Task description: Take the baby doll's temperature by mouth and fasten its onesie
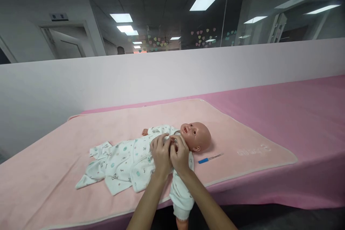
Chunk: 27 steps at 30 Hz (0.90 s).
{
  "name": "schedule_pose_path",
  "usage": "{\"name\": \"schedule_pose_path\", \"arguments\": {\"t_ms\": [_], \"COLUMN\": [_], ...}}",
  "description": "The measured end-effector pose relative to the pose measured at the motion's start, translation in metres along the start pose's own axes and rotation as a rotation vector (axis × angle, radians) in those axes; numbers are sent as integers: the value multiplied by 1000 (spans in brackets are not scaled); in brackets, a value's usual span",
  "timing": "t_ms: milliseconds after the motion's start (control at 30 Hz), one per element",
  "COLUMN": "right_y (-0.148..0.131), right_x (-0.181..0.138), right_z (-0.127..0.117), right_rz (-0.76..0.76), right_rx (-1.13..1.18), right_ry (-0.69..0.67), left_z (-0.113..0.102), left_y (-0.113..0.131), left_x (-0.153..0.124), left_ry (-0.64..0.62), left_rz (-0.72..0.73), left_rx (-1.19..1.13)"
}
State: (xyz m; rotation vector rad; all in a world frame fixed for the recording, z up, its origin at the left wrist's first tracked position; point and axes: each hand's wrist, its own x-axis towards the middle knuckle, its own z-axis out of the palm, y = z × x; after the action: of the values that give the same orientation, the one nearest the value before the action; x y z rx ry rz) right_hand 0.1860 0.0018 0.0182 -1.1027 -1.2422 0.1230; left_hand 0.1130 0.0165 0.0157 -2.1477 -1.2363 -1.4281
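A baby doll (199, 136) lies on its back, head to the right, in a white printed baby outfit (122, 158). My left hand (161, 152) rests on the doll's chest with its fingers bent at the front of the outfit near the collar. Right beside it, my right hand (180, 153) is closed at the same spot below the chin, thumb and fingers together. The cloth between my fingertips is mostly hidden. One sleeved arm of the doll hangs down past the table's front edge between my forearms. The outfit's legs lie spread toward the left.
A thin clear stick with a blue end, like a thermometer (210, 158), lies right of the doll's shoulder. Under the doll is a peach blanket (237, 129) on a pink-covered table (307, 115). A low white wall (134, 79) with glass above stands behind.
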Motion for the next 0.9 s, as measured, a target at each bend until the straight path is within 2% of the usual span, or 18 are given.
{"name": "schedule_pose_path", "arguments": {"t_ms": [200,367,600,900], "right_y": [9,9,11,15], "right_x": [-6,-4,-5,-5], "right_z": [-1,-4,-5,-5], "right_rz": [98,99,147,210], "right_rx": [96,128,164,221], "right_ry": [44,-48,-32,-28], "left_z": [-4,-4,-5,-9], "left_y": [3,4,4,4], "left_x": [-2,-5,-7,-10], "left_ry": [102,154,206,172], "left_rz": [51,36,-3,-45], "left_rx": [26,45,86,106]}}
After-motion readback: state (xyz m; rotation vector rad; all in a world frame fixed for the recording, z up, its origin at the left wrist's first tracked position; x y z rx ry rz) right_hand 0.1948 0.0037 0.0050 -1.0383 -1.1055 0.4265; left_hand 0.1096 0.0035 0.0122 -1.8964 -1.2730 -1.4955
